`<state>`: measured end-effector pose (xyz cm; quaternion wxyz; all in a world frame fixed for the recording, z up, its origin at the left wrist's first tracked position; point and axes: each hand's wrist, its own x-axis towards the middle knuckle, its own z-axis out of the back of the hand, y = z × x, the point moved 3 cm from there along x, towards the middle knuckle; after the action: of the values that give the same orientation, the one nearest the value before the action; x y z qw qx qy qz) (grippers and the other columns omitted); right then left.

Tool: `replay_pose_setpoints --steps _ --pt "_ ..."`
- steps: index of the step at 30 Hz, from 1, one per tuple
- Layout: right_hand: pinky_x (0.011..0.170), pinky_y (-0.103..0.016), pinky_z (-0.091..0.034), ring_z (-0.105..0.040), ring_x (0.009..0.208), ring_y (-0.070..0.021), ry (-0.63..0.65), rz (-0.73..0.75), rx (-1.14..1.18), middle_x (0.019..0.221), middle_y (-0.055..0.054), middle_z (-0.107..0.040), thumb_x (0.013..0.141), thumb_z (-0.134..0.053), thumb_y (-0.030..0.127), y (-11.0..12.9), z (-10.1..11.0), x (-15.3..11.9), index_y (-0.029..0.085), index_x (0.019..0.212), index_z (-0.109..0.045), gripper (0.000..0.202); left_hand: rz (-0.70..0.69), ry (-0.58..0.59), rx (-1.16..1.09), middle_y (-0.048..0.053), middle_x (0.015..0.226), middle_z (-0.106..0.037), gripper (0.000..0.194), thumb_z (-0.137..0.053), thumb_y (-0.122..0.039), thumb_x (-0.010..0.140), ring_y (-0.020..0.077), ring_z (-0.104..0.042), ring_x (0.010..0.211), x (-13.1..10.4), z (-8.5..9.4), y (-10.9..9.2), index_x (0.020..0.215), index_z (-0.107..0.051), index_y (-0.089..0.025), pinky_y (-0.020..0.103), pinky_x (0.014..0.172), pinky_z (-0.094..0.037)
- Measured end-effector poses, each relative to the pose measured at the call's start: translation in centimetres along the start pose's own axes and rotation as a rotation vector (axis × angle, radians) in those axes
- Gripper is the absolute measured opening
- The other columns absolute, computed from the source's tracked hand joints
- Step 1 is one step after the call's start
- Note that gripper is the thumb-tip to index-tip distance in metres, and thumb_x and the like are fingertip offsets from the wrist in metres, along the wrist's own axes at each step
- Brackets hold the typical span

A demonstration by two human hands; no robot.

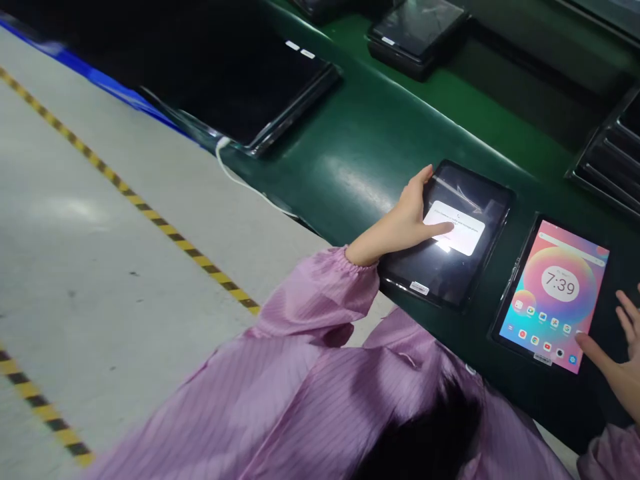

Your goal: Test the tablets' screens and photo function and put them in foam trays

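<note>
My left hand [407, 220] is at the left edge of a black tablet [445, 277] lying on the green table. Its thumb stretches over the screen and touches a white pop-up box, whose small text I cannot read; the fingers extend along the tablet's side. To the right lies a second tablet [555, 293], lit, with a colourful home screen reading 7:39. My right hand [617, 360], partly cut off by the frame edge, is open with fingers spread. Its thumb tip is over the lower right part of that screen. Both tablets carry a small white label at the bottom edge.
The dark green table top [340, 160] runs diagonally. A large black panel [225, 73] lies at upper left, with a white cable [235, 177] hanging near it. Another tablet [420, 27] rests at the back on a stack, and black devices [613, 153] stand at right.
</note>
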<state>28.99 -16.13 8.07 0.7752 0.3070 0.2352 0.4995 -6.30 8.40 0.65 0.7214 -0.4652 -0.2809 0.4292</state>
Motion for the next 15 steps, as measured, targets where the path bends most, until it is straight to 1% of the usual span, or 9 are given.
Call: replay_pose_setpoints --steps 2,3,5,8,10,11,13,15 --pt "0.126 -0.072 -0.034 -0.037 0.157 -0.0446 0.041 0.017 0.03 0.177 -0.013 -0.019 0.073 -0.092 0.053 2.2 -0.5 0.6 0.041 0.169 -0.014 0.125 0.016 -0.003 -0.081 0.023 0.175 -0.023 0.117 -0.082 -0.053 0.084 0.0442 -0.02 0.165 -0.5 0.6 0.2 0.171 -0.01 -0.021 0.067 0.135 -0.019" --pt "0.125 -0.073 -0.036 -0.039 0.156 -0.0445 0.072 0.036 0.048 0.176 -0.013 -0.021 0.075 -0.091 0.053 3.4 -1.3 0.8 0.042 0.168 -0.016 0.12 0.028 0.004 -0.121 0.022 0.174 -0.028 0.113 -0.079 -0.053 0.087 0.0431 -0.023 0.165 -1.1 0.9 0.2 0.171 -0.01 -0.023 0.067 0.134 -0.02" --pt "0.122 -0.073 -0.041 -0.044 0.153 -0.0431 0.16 0.058 0.068 0.174 -0.014 -0.026 0.084 -0.084 0.053 5.9 -3.5 1.0 0.042 0.168 -0.018 0.107 0.046 0.029 -0.185 0.019 0.173 -0.032 0.107 -0.077 -0.052 0.09 0.0416 -0.027 0.164 -2.8 1.4 0.2 0.171 -0.012 -0.028 0.068 0.134 -0.023" --pt "0.12 -0.067 -0.046 -0.047 0.152 -0.0372 0.334 0.063 0.073 0.174 -0.012 -0.027 0.095 -0.072 0.052 8.9 -8.0 1.3 0.041 0.167 -0.018 0.091 0.054 0.067 -0.223 0.017 0.176 -0.026 0.107 -0.08 -0.048 0.091 0.0405 -0.024 0.165 -6.2 1.5 0.0 0.171 -0.012 -0.031 0.066 0.135 -0.022" --pt "0.122 -0.063 -0.047 -0.05 0.15 -0.0332 0.4 0.078 0.083 0.174 -0.012 -0.026 0.097 -0.068 0.051 10.1 -10.6 1.6 0.04 0.168 -0.016 0.088 0.046 0.064 -0.22 0.017 0.179 -0.02 0.108 -0.082 -0.047 0.09 0.0404 -0.019 0.167 -8.2 0.9 0.0 0.171 -0.012 -0.031 0.065 0.136 -0.021" --pt "0.122 -0.061 -0.047 -0.051 0.148 -0.0321 0.408 0.085 0.089 0.174 -0.013 -0.025 0.097 -0.067 0.051 10.4 -11.6 1.8 0.038 0.168 -0.016 0.088 0.04 0.053 -0.215 0.017 0.18 -0.017 0.108 -0.082 -0.046 0.09 0.0403 -0.017 0.167 -8.9 0.5 0.0 0.171 -0.012 -0.031 0.065 0.136 -0.02" --pt "0.119 -0.058 -0.051 -0.056 0.143 -0.031 0.39 0.072 0.096 0.174 -0.014 -0.024 0.097 -0.067 0.052 10.6 -12.9 2.3 0.035 0.168 -0.017 0.089 0.021 0.009 -0.212 0.018 0.18 -0.016 0.109 -0.083 -0.044 0.09 0.0398 -0.016 0.168 -9.9 -0.2 0.2 0.171 -0.01 -0.031 0.065 0.136 -0.021" --pt "0.112 -0.055 -0.057 -0.061 0.134 -0.0299 0.354 0.027 0.102 0.173 -0.015 -0.025 0.095 -0.067 0.054 10.6 -13.4 2.8 0.035 0.168 -0.017 0.091 0.002 -0.044 -0.22 0.019 0.179 -0.018 0.111 -0.084 -0.044 0.089 0.0394 -0.019 0.167 -10.1 -0.8 0.5 0.171 -0.009 -0.031 0.065 0.136 -0.023"
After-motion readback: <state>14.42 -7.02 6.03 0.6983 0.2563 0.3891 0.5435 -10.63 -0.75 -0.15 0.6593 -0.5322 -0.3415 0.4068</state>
